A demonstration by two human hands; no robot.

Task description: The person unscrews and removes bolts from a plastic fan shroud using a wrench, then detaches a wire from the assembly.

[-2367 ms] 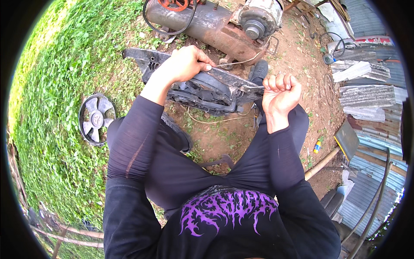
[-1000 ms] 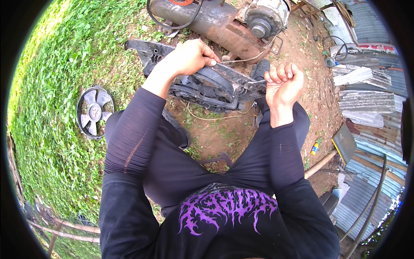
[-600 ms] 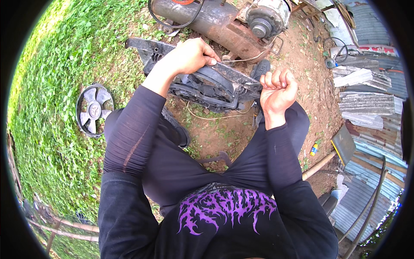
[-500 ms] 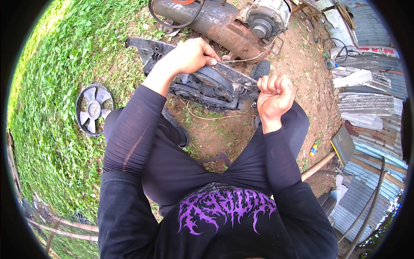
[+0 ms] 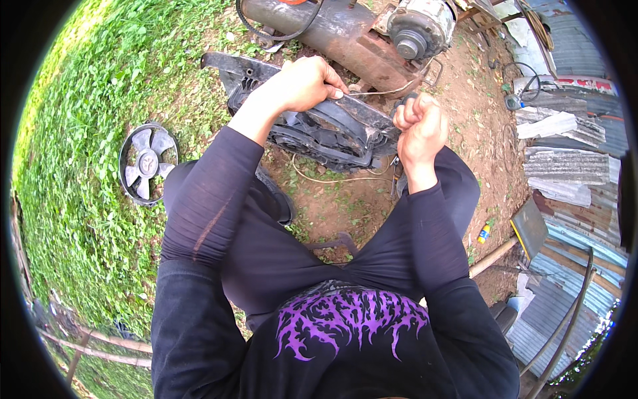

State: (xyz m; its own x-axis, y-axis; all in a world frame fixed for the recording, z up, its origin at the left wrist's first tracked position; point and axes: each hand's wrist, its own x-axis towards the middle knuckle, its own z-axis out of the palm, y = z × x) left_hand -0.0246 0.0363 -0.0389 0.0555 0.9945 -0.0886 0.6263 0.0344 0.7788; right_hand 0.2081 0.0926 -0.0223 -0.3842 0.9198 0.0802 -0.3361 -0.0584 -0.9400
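A black plastic fan shroud (image 5: pixel 342 126) is held tilted in front of my knees. My left hand (image 5: pixel 307 85) grips its upper edge, the thumb pressed against the rim and the fingers curled over. My right hand (image 5: pixel 423 136) is closed in a fist at the shroud's right end. Whatever lies inside that fist is hidden by the fingers. Below the shroud a thin pale cable (image 5: pixel 319 179) curves over the soil. A loose fan wheel (image 5: pixel 147 163) with grey blades and a black outer ring lies on the grass to the left.
Beyond the shroud stands a rusty cylindrical tank (image 5: pixel 325 26) with a motor (image 5: pixel 415 33) on its right. Corrugated sheets (image 5: pixel 561 163) are piled at the right. A small yellow bottle (image 5: pixel 484 234) lies on the soil near a wooden-handled tool with a flat head (image 5: pixel 530 227).
My right hand has shifted slightly up and left, and its fist has turned a little. My left hand keeps its grip on the shroud. The whole view has shifted slightly.
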